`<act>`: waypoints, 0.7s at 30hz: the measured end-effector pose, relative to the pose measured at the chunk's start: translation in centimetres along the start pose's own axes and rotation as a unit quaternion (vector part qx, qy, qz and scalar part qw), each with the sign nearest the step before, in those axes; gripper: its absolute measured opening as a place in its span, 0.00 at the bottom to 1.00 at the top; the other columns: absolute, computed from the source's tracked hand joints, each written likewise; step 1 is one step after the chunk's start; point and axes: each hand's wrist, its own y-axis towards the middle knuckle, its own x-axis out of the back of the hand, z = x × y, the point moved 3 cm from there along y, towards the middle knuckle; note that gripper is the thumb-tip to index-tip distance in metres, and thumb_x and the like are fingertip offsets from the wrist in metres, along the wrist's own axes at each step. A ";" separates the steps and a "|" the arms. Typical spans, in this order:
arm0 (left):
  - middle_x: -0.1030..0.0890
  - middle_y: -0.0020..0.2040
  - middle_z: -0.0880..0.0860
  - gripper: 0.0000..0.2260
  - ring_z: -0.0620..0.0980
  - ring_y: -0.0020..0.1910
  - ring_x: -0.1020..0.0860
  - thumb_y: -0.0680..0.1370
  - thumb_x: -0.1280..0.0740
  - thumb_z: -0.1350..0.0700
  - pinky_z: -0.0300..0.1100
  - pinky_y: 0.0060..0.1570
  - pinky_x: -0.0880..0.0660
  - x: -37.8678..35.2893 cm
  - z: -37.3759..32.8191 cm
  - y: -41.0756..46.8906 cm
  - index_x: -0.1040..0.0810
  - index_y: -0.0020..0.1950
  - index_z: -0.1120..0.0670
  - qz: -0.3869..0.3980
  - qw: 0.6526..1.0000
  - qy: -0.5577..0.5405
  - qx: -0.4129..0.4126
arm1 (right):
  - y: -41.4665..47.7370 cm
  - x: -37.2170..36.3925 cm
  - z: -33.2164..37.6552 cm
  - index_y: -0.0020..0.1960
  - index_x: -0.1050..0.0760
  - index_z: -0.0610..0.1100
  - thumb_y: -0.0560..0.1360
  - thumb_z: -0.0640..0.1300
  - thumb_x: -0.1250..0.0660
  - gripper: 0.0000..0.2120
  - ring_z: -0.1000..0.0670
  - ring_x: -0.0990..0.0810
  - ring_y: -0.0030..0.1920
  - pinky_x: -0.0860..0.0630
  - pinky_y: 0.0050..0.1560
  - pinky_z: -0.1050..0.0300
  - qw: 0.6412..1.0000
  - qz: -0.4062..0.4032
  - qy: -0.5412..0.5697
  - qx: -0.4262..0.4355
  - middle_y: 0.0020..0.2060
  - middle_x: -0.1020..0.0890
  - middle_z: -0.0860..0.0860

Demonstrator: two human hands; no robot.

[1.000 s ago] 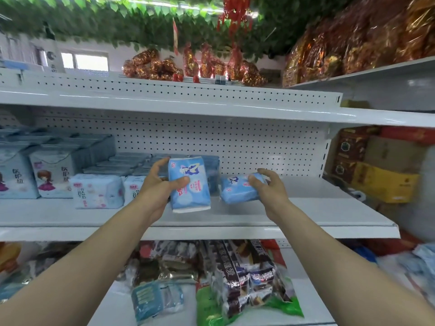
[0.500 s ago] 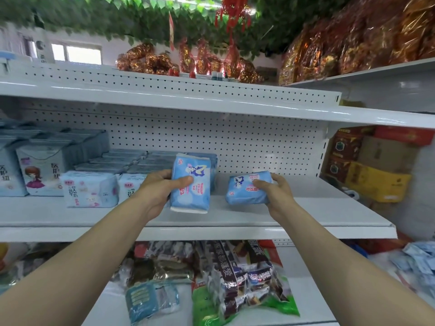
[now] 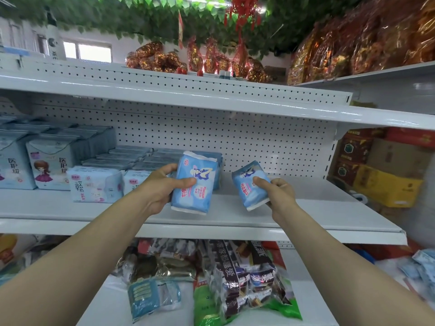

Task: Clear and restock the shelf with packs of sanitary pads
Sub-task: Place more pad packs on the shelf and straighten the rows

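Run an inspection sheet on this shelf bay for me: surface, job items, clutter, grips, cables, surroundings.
Surface: white middle shelf, pegboard behind.
Job's things: left blue pack roughly upright; right blue pack tilted; pale pad packs stocked at left.
Clutter: snack bags on the lower shelf.
Grips: left hand grips the left blue pack; right hand pinches the right blue pack.
Cables: nothing seen.
Surroundings: cartons at right, foil-wrapped goods above.

White pegboard shelving (image 3: 259, 142) under leafy ceiling garland (image 3: 141, 17), bright window (image 3: 94, 51) behind.
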 end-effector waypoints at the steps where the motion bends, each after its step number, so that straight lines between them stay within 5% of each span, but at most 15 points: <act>1: 0.14 0.52 0.56 0.24 0.53 0.44 0.14 0.68 0.23 0.64 0.44 0.36 0.18 0.0 0.0 0.0 0.23 0.62 0.54 -0.003 1.000 0.008 0.000 | 0.0 0.0 0.0 0.38 0.34 0.46 0.68 0.41 0.20 0.21 0.43 0.19 0.45 0.24 0.47 0.49 1.000 -0.002 -0.007 0.004 0.43 0.20 0.42; 4: 0.14 0.50 0.55 0.24 0.53 0.44 0.14 0.70 0.23 0.63 0.44 0.35 0.18 0.4 -0.1 0.2 0.23 0.63 0.53 -0.009 1.000 0.024 0.005 | -0.2 -0.2 0.3 0.54 0.27 0.42 0.70 0.41 0.21 0.18 0.43 0.17 0.47 0.21 0.46 0.53 1.000 0.003 0.000 0.005 0.52 0.17 0.42; 10: 0.14 0.52 0.56 0.26 0.56 0.50 0.15 0.68 0.22 0.61 0.50 0.47 0.18 0.5 -0.3 0.7 0.23 0.64 0.53 -0.008 0.999 0.049 0.010 | -1.1 -0.4 0.7 0.78 0.44 0.60 0.75 0.36 0.26 0.42 0.49 0.17 0.49 0.17 0.39 0.53 0.998 0.057 0.028 0.000 0.60 0.21 0.51; 12: 0.14 0.52 0.56 0.29 0.57 0.51 0.15 0.64 0.21 0.59 0.54 0.54 0.19 0.3 -0.4 0.8 0.23 0.63 0.53 -0.004 0.998 0.059 0.009 | -1.2 -0.4 0.7 0.79 0.50 0.63 0.75 0.35 0.27 0.47 0.48 0.17 0.54 0.17 0.37 0.53 0.997 0.076 0.028 0.009 0.63 0.23 0.52; 15: 0.14 0.51 0.56 0.25 0.57 0.51 0.15 0.66 0.21 0.60 0.55 0.56 0.20 0.0 -0.6 1.0 0.22 0.62 0.53 -0.001 0.997 0.081 0.012 | -1.2 -0.4 0.9 0.76 0.42 0.62 0.74 0.33 0.26 0.42 0.46 0.17 0.57 0.17 0.38 0.51 0.996 0.088 0.028 0.018 0.62 0.21 0.51; 21: 0.14 0.47 0.57 0.11 0.53 0.44 0.15 0.72 0.23 0.60 0.45 0.42 0.20 -1.1 -1.5 1.6 0.21 0.52 0.58 -0.005 0.988 0.149 0.030 | -0.4 -0.2 1.2 0.63 0.36 0.42 0.68 0.34 0.21 0.31 0.42 0.16 0.55 0.15 0.43 0.48 0.998 0.034 0.045 0.023 0.58 0.19 0.43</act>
